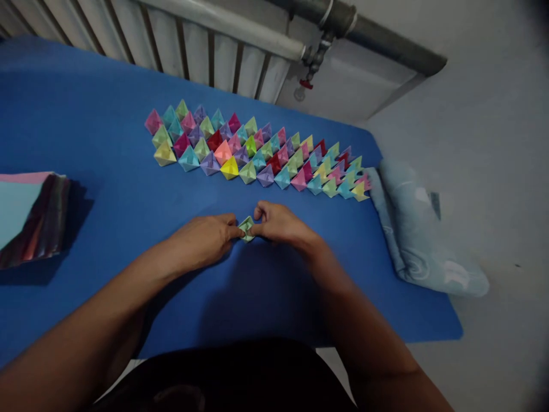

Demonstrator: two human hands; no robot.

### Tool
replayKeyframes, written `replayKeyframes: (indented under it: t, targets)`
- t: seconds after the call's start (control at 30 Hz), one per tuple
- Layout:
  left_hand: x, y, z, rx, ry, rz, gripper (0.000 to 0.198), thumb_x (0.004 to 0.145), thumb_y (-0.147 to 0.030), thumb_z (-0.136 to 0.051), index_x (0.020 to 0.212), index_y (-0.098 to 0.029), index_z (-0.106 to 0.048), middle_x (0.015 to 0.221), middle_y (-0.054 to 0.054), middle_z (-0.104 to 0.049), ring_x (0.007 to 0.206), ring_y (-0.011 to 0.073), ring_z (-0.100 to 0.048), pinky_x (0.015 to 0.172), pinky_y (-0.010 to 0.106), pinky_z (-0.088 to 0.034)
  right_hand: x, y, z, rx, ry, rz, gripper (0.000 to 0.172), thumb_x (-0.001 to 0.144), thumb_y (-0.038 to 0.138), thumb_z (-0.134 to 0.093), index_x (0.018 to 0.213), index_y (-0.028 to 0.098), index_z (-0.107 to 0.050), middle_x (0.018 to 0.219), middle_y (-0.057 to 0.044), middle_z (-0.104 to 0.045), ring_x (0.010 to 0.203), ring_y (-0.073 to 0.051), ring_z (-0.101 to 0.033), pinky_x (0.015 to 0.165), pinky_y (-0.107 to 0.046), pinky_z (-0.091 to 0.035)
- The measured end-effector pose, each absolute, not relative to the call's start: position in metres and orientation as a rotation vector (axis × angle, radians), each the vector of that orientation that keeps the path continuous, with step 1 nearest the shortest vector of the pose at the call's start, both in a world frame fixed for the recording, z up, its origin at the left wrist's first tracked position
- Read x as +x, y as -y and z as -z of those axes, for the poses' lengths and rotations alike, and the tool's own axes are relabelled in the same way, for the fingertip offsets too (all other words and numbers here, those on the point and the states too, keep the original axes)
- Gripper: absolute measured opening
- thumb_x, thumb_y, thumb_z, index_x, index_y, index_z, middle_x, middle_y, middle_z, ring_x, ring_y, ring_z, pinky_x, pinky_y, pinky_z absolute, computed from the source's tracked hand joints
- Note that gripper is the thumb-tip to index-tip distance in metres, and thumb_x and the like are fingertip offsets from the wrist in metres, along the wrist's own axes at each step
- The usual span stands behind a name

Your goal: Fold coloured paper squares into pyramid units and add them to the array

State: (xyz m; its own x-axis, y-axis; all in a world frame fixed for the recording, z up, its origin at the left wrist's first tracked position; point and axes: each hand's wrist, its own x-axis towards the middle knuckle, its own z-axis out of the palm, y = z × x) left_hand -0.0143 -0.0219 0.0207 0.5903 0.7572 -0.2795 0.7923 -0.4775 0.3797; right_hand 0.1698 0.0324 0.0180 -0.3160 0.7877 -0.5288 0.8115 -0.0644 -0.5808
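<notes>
A small pale green folded paper boat (246, 229) is between my two hands, low over the blue table. My left hand (208, 237) comes from the left, its fingertips closed on the boat's left side. From the right, my right hand (278, 224) has its thumb pressed at the boat's right side, with the other fingers curled in. Beyond my hands, several rows of folded paper boats (229, 167) in pink, green, purple, blue, yellow and red stand close together on the table.
The blue table (107, 143) runs from left to right. A stack of coloured paper (19, 212) lies at the left. At the right end is a folded grey-green cloth (416, 223). Behind the table are a white radiator (167, 48) and a pipe with a red valve (306, 84).
</notes>
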Motion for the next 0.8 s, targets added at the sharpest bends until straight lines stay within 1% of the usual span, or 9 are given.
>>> replayKeyframes:
  t: [0.13,0.27,0.33,0.47,0.63,0.7,0.8]
  targets:
    - [-0.017,0.019,-0.020,2.322,-1.235,0.094,0.038,0.087,-0.018,-0.045,0.118,-0.022,-0.067,0.111,0.008,-0.065,0.089,0.0219,-0.066,0.079,0.033,-0.049,0.174,-0.031,-0.018,1.827,-2.148,1.474,0.029,0.067,0.020,-0.071,0.085,0.022,-0.049,0.059,0.010,-0.046,0.047,-0.007,-0.047,0.035,-0.015,-0.040]
    - [-0.019,0.016,-0.020,2.282,-1.240,0.077,0.043,0.088,-0.019,-0.045,0.127,-0.022,-0.062,0.110,0.008,-0.065,0.094,0.0226,-0.066,0.084,0.034,-0.049,0.175,-0.030,-0.019,1.809,-2.163,1.513,0.026,0.069,0.018,-0.069,0.083,0.022,-0.048,0.055,0.011,-0.044,0.043,-0.006,-0.044,0.035,-0.015,-0.039]
    - [-0.020,0.016,-0.019,2.281,-1.222,0.078,0.043,0.089,-0.019,-0.045,0.129,-0.022,-0.061,0.110,0.007,-0.064,0.092,0.0216,-0.066,0.084,0.034,-0.049,0.175,-0.029,-0.020,1.806,-2.180,1.493,0.026,0.070,0.020,-0.070,0.083,0.022,-0.047,0.053,0.011,-0.044,0.042,-0.006,-0.043,0.035,-0.015,-0.039]
    - [-0.020,0.017,-0.017,2.302,-1.207,0.096,0.041,0.089,-0.019,-0.044,0.126,-0.024,-0.063,0.110,0.007,-0.063,0.090,0.0200,-0.065,0.083,0.032,-0.049,0.173,-0.030,-0.019,1.784,-2.203,1.393,0.026,0.072,0.024,-0.069,0.084,0.023,-0.047,0.053,0.011,-0.045,0.041,-0.007,-0.046,0.036,-0.015,-0.037]
    - [-0.012,0.022,-0.018,2.382,-1.275,0.137,0.046,0.087,-0.017,-0.042,0.127,-0.026,-0.062,0.107,0.006,-0.064,0.082,0.0209,-0.065,0.071,0.032,-0.049,0.170,-0.032,-0.019,1.784,-2.208,1.269,0.028,0.070,0.026,-0.070,0.085,0.023,-0.048,0.056,0.009,-0.049,0.043,-0.008,-0.049,0.037,-0.016,-0.037]
    - [-0.010,0.024,-0.019,2.386,-1.295,0.134,0.045,0.087,-0.017,-0.043,0.127,-0.025,-0.062,0.106,0.007,-0.065,0.081,0.0212,-0.066,0.069,0.031,-0.048,0.170,-0.032,-0.020,1.770,-2.223,1.291,0.025,0.070,0.026,-0.069,0.084,0.023,-0.048,0.054,0.009,-0.048,0.042,-0.008,-0.048,0.036,-0.016,-0.037]
    - [-0.013,0.022,-0.021,2.353,-1.267,0.079,0.043,0.085,-0.017,-0.045,0.124,-0.023,-0.064,0.108,0.007,-0.066,0.085,0.0197,-0.066,0.075,0.030,-0.049,0.176,-0.031,-0.021,1.780,-2.181,1.495,0.025,0.069,0.021,-0.068,0.084,0.022,-0.049,0.052,0.011,-0.045,0.039,-0.007,-0.044,0.034,-0.015,-0.037]
